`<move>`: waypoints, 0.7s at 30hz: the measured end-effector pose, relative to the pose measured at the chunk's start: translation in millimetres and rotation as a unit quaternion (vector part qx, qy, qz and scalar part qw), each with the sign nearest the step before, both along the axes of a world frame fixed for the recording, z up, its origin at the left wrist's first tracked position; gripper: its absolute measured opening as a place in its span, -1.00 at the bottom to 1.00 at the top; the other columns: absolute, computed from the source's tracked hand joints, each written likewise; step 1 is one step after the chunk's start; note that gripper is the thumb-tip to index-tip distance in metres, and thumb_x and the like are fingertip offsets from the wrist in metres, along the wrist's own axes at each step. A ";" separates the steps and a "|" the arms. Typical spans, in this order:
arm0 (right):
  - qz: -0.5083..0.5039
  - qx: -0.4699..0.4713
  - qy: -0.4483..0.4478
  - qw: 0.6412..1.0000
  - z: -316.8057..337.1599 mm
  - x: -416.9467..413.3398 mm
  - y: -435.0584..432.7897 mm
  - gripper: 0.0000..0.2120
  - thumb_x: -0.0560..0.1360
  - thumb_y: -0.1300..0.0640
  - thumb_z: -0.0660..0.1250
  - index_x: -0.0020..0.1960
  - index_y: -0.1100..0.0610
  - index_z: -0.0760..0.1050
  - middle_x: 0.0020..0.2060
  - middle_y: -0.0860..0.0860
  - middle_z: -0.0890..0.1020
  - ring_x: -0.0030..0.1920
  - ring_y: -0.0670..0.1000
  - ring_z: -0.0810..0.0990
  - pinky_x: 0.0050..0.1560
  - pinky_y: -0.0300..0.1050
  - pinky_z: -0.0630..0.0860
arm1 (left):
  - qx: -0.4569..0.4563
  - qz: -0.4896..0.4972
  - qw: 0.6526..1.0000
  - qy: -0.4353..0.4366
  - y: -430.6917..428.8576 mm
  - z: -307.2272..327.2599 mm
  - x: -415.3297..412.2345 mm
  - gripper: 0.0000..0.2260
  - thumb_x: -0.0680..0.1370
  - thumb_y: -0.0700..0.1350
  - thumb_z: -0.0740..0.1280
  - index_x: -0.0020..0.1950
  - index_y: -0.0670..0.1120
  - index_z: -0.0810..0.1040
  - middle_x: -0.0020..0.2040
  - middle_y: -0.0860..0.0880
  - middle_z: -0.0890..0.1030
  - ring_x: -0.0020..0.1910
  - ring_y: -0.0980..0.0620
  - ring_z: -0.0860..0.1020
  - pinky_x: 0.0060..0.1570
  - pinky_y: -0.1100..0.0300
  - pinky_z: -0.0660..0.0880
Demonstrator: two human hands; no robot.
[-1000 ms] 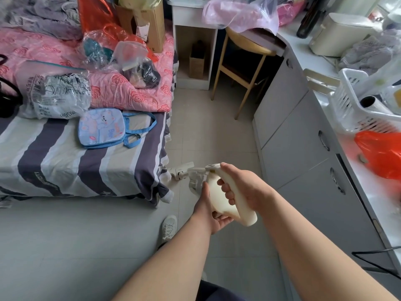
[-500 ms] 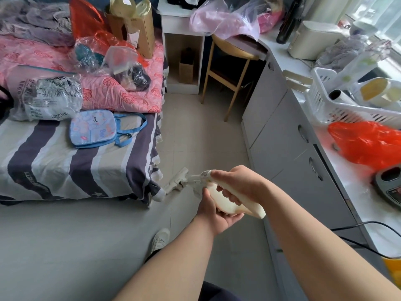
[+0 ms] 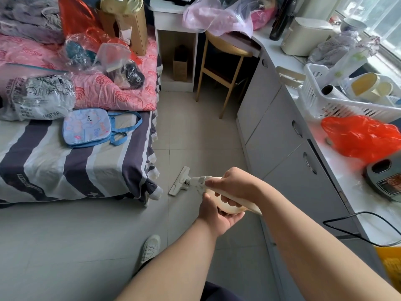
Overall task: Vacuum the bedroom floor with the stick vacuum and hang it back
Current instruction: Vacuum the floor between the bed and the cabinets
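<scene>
I hold a cream-white stick vacuum (image 3: pixel 230 205) with both hands in the aisle between bed and cabinets. My right hand (image 3: pixel 235 185) grips the top of its handle. My left hand (image 3: pixel 217 216) cups the handle from below, fingers curled round it. The vacuum's flat floor head (image 3: pixel 179 182) lies on the grey tile floor (image 3: pixel 86 246) just off the bed's near corner. The tube is mostly hidden behind my hands.
A striped bed (image 3: pixel 65 164) piled with bags fills the left. Grey cabinets (image 3: pixel 282 135) with a cluttered countertop run along the right. A wooden chair (image 3: pixel 225 61) and white nightstand (image 3: pixel 173 40) close the far end. My shoe (image 3: pixel 149 248) stands on the floor. A black cord (image 3: pixel 355 216) hangs off the counter.
The floor head has come out from under the bed's corner and now lies fully visible on the tiles. Both hands keep their hold on the handle.
</scene>
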State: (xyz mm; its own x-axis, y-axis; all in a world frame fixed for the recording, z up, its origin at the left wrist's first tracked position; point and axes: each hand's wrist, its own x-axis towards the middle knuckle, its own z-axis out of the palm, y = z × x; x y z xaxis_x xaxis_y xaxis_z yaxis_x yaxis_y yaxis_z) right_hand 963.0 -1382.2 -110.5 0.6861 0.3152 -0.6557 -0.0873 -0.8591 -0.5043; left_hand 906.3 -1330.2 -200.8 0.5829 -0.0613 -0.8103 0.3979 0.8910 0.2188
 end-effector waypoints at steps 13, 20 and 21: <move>-0.009 0.042 0.027 0.999 -4.4 -14.5 21.6 -0.38 0.41 -0.33 0.32 -0.11 0.28 0.65 -0.44 0.01 0.59 -0.46 0.02 0.48 -0.30 -0.14 0.44 | 0.019 0.025 0.998 0.050 29.0 5.1 -15.6 -0.61 0.62 0.18 0.11 0.02 -0.07 0.57 -0.19 -0.14 0.67 -0.07 -0.14 0.65 0.12 -0.17 0.54; 0.020 0.005 0.029 0.999 -2.7 -17.6 37.3 -0.42 0.47 -0.27 0.30 -0.09 0.28 0.65 -0.42 0.03 0.60 -0.46 0.03 0.50 -0.31 -0.16 0.45 | 0.023 0.022 0.999 0.044 39.7 -0.1 -18.6 -0.63 0.60 0.16 0.11 -0.03 -0.07 0.56 -0.31 -0.12 0.65 -0.09 -0.16 0.65 0.19 -0.23 0.49; 0.019 0.000 0.029 0.999 -1.6 -18.6 37.0 -0.45 0.48 -0.25 0.30 -0.08 0.27 0.65 -0.43 0.02 0.60 -0.48 0.02 0.49 -0.33 -0.17 0.45 | 0.022 0.019 0.999 0.044 38.6 0.7 -19.3 -0.65 0.59 0.16 0.13 -0.03 -0.08 0.55 -0.28 -0.12 0.64 -0.09 -0.16 0.65 0.19 -0.25 0.48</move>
State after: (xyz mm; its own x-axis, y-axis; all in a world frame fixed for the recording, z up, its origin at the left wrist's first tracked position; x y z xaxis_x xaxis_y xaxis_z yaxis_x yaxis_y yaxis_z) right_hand 944.5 -1345.2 -112.1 0.6345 0.3407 -0.6937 -0.0835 -0.8621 -0.4998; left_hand 887.1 -1291.6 -200.1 0.5105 -0.0035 -0.8599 0.3841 0.8956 0.2244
